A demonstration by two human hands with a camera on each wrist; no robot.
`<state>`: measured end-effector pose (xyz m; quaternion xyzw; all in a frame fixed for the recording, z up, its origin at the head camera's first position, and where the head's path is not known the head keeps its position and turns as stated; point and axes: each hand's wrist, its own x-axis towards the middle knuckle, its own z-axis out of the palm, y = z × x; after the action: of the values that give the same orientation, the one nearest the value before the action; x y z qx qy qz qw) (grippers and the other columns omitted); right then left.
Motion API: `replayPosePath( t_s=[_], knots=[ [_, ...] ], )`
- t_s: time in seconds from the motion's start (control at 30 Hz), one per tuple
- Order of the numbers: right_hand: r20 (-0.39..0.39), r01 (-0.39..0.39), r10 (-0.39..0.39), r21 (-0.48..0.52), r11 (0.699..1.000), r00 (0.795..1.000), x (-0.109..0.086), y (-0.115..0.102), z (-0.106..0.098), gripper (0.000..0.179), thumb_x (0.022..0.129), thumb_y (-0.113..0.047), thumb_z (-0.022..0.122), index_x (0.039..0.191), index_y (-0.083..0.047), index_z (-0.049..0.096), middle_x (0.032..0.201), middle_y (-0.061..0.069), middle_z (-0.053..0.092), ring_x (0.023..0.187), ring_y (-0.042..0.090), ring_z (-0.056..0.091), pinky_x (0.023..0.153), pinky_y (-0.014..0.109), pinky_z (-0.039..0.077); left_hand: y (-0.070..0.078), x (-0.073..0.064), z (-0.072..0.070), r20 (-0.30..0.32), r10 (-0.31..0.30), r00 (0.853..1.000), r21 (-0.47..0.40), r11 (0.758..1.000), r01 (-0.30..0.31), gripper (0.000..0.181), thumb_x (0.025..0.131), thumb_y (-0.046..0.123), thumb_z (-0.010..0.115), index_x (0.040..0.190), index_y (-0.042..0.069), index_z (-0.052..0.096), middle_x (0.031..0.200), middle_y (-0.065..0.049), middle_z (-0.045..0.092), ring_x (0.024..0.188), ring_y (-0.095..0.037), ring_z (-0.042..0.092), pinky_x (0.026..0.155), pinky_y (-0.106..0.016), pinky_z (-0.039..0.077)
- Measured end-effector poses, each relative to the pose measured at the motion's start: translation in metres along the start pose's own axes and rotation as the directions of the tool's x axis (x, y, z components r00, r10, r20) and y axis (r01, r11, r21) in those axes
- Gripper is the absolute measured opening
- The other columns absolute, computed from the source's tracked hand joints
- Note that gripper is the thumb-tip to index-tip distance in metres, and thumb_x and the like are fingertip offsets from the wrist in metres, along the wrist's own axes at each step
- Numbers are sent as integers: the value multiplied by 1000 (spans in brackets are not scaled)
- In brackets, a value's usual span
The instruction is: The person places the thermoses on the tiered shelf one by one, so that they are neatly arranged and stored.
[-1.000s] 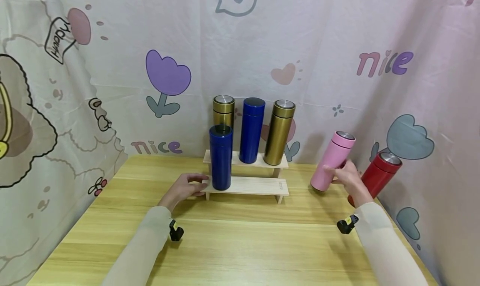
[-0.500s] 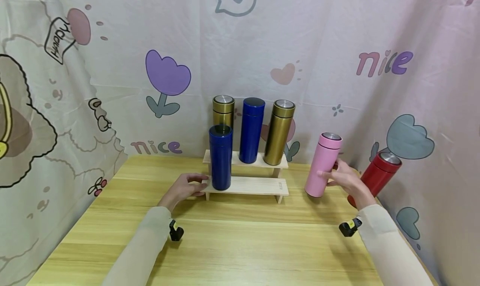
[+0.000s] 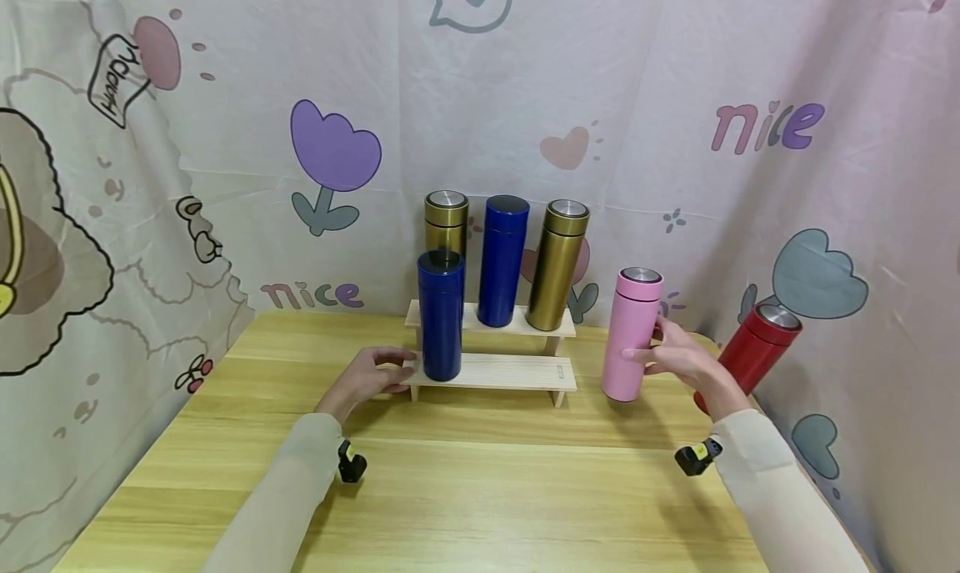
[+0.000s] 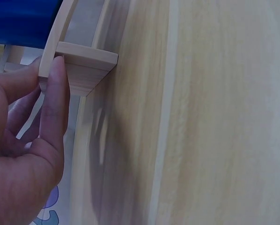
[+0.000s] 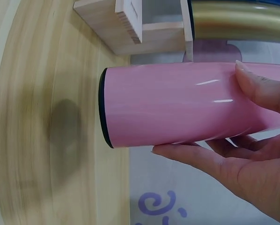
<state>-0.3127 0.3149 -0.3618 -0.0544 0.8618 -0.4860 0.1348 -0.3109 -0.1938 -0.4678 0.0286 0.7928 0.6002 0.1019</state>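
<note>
My right hand [image 3: 678, 358] grips a pink thermos bottle [image 3: 633, 335], which stands nearly upright to the right of a two-step wooden rack [image 3: 517, 372]. In the right wrist view the thumb lies along one side of the pink bottle [image 5: 173, 105] and the fingers along the other; its dark base hangs over the table. My left hand [image 3: 369, 379] pinches the left end of the rack's lower step between thumb and fingers, as the left wrist view shows the hand [image 4: 37, 126]. A blue thermos bottle [image 3: 441, 323] stands on that lower step at its left end.
On the upper step stand a gold bottle [image 3: 447, 214], partly hidden by the front blue one, another blue bottle [image 3: 504, 260] and a second gold bottle [image 3: 558, 264]. A red bottle [image 3: 759, 349] leans at the table's right side. A patterned curtain [image 3: 637, 72] hangs behind.
My right hand has brought the pink bottle leftward toward the rack, and the bottle has turned from tilted to nearly upright. The left hand keeps its place on the rack.
</note>
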Motion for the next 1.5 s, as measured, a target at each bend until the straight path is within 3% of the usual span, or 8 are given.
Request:
replayPosePath(
  t_s=[0.33, 0.7, 1.5],
  knots=[
    [14, -4, 5, -25, 1000, 1000, -1, -13, 7, 102, 94, -21, 75, 163, 1, 2, 162, 34, 25, 141, 54, 40, 105, 61, 55, 0, 1, 1, 8, 6, 1000, -6, 1000, -6, 42, 97, 15, 72, 136, 2, 64, 141, -22, 57, 102, -18, 71, 90, -32, 65],
    [41, 87, -88, 33, 996, 995, 3, -29, 24, 95, 91, -15, 77, 160, 3, 14, 155, 34, 36, 137, 51, 46, 101, 58, 60, -1, 1, -1, 10, 9, 1000, 2, 1000, -9, 41, 98, 15, 72, 136, 2, 64, 141, -23, 57, 101, -19, 72, 90, -33, 65],
    [57, 167, -173, 101, 981, 983, 12, -66, 67, 90, 89, -12, 77, 158, 2, 21, 149, 33, 44, 135, 47, 51, 99, 55, 61, 0, -1, 0, 10, 14, 1000, -11, 1000, -14, 41, 98, 11, 71, 136, -1, 64, 139, -24, 56, 98, -16, 71, 88, -30, 66]
  ],
)
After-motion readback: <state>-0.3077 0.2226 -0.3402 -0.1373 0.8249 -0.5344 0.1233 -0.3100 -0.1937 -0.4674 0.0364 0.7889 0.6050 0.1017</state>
